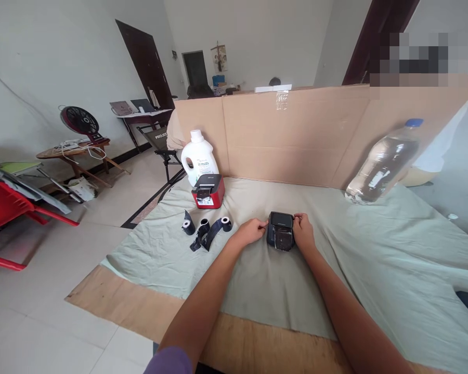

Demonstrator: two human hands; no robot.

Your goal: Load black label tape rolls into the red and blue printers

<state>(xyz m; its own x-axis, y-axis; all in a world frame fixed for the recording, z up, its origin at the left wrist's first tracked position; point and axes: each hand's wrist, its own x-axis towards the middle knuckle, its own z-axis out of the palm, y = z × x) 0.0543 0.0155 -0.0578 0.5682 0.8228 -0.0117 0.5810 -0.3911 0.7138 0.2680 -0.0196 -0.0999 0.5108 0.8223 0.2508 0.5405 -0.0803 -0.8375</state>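
Note:
A small black receipt printer [281, 219] sits upright on the pale green cloth, a dark glossy strip hanging from its front. My left hand [252, 230] touches its left side with the fingertips, the other fingers curled in. At the printer's upper right edge, my right hand [304, 231] has its bent fingers pressed against the side. Between them the two hands grip the printer from both sides. Left of my left hand lie small rolls of black paper, one [226, 224] with a long loose tail and another [187, 226] with a short end sticking up.
A red and black printer [214, 193] stands before a white jug [200, 156]. Behind the cloth [249, 291] rises a cardboard panel [288, 137]. A big clear bottle [386, 163] with a blue cap leans at the right. A red chair [11, 208] stands at far left.

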